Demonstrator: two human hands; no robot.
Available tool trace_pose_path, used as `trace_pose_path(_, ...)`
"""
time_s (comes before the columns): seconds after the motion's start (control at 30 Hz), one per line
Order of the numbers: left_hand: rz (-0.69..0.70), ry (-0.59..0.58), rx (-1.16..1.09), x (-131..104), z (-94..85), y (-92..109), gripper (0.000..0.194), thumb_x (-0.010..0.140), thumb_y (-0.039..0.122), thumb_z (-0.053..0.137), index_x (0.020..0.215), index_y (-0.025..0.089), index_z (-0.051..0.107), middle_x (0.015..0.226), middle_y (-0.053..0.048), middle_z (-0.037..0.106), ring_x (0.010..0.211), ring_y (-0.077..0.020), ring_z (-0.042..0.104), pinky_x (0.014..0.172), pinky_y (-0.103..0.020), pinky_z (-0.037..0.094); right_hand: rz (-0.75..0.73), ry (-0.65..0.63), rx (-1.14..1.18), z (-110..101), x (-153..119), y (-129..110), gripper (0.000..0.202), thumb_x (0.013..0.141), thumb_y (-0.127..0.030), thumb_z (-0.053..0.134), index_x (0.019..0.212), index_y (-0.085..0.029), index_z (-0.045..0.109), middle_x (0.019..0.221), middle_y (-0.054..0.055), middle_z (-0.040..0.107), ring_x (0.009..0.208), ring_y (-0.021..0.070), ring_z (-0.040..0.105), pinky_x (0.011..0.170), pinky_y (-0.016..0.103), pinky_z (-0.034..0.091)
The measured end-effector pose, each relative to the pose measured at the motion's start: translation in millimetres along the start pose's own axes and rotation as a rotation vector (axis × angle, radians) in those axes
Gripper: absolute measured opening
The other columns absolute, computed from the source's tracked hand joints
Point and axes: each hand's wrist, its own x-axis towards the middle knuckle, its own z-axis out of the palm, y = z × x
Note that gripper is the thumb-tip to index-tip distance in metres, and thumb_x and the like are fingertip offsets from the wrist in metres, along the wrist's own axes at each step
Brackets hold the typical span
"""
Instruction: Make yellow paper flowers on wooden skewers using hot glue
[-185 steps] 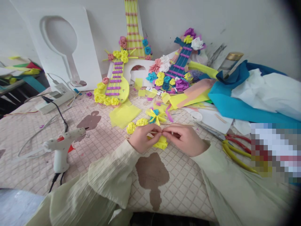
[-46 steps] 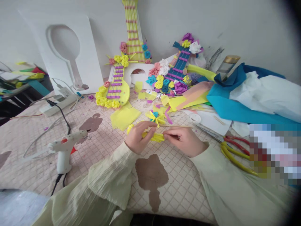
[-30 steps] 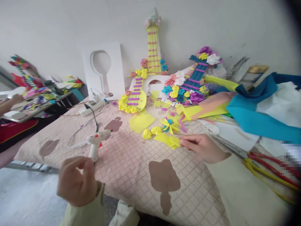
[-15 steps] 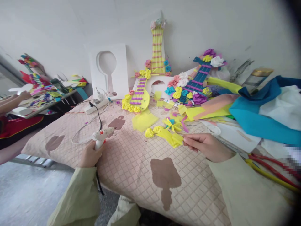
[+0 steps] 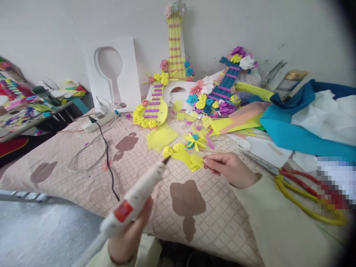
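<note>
Hands apart: left hand (image 5: 129,235), bottom of frame left of centre, wrapped round the grip of a white glue gun (image 5: 136,196), some fingers hidden behind it; right hand (image 5: 230,168), right of centre, pinching the right end of a yellow paper strip (image 5: 185,158) between thumb and fingertips. Gun seems held by the grip so the dark nozzle points up-frame, away from the body; edge pinch likely steadies the strip and leaves its length uncovered. Black cord (image 5: 107,163) runs slack on the table, presumably for free reach. Scissors (image 5: 308,180) lie at right, handles towards the frame edge, probably parked handy. Strip sits mid-frame, below the yellow paper flowers (image 5: 167,151) and yellow star (image 5: 196,141): bright, thin, flat on the left, bunched with folds near the fingers; can't tell if its held end is off the tablecloth (image 5: 222,211). Gun is slightly blurred, red patch on body, pale stick out the back, nozzle tip appears beside a flower; contact unclear.
</note>
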Motion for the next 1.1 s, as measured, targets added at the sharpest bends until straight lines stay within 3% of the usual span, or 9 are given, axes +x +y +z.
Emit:
trace_pose_path(0.13, 0.093, -0.165, 0.027, -12, 29.6, 5, 0.009, 0.071, 0.024, 0.056, 0.078, 0.019, 0.059, 0.061, 0.001, 0.059, 0.053, -0.0132, 0.055, 0.049, -0.024, 0.045, -0.033, 0.08, -0.06, 7, -6, -4, 0.026, 0.073, -0.037, 0.056, 0.068, -0.014, 0.067, 0.051, -0.001, 0.052, 0.047, 0.009, 0.044, 0.044, 0.022, 0.036)
trace_pose_path(0.27, 0.162, -0.226, 0.135, -11, 41.5, 1, 0.009, 0.073, 0.018, 0.052, 0.08, 0.019, 0.057, 0.058, 0.003, 0.054, 0.048, -0.0094, 0.051, 0.047, -0.02, 0.04, -0.069, 0.153, -0.132, 11, -10, -7, 0.024, 0.074, -0.035, 0.055, 0.07, -0.015, 0.068, 0.052, -0.001, 0.054, 0.049, 0.0096, 0.046, 0.047, 0.023, 0.038)
trace_pose_path(0.4, 0.25, -0.197, 0.235, -12, 46.8, -4, 0.01, 0.075, 0.017, 0.048, 0.083, 0.018, 0.055, 0.057, 0.004, 0.05, 0.048, -0.0088, 0.05, 0.048, -0.02, 0.04, -0.112, 0.201, -0.176, 17, -10, -4, 0.021, 0.074, -0.032, 0.054, 0.07, -0.017, 0.069, 0.06, 0.0, 0.061, 0.056, 0.0123, 0.052, 0.053, 0.025, 0.043)
trace_pose_path(0.57, 0.326, -0.176, 0.357, -12, 51.3, -8, 0.011, 0.075, 0.017, 0.048, 0.085, 0.018, 0.053, 0.059, 0.003, 0.053, 0.048, -0.0093, 0.051, 0.047, -0.019, 0.04, -0.129, 0.164, -0.191, 21, -9, 2, 0.022, 0.076, -0.03, 0.053, 0.07, -0.017, 0.069, 0.065, 0.003, 0.065, 0.068, 0.0168, 0.059, 0.06, 0.027, 0.047)
trace_pose_path(0.83, 0.28, -0.202, 0.401, -10, 50.2, -8, 0.004, 0.073, 0.018, 0.049, 0.073, 0.019, 0.052, 0.055, 0.003, 0.055, 0.046, -0.0101, 0.052, 0.045, -0.02, 0.04, -0.12, 0.177, -0.233, 21, -9, 2, 0.024, 0.077, -0.029, 0.052, 0.072, -0.015, 0.07, 0.076, 0.006, 0.069, 0.07, 0.0188, 0.062, 0.059, 0.027, 0.048)
trace_pose_path(1.1, 0.293, -0.221, 0.419, -10, 51.2, -12, 0.007, 0.074, 0.019, 0.048, 0.075, 0.018, 0.055, 0.057, 0.002, 0.056, 0.047, -0.0104, 0.052, 0.044, -0.02, 0.04, -0.131, 0.185, -0.265, 20, -8, 3, 0.024, 0.077, -0.029, 0.053, 0.078, -0.014, 0.071, 0.083, 0.007, 0.07, 0.071, 0.019, 0.063, 0.058, 0.026, 0.048)
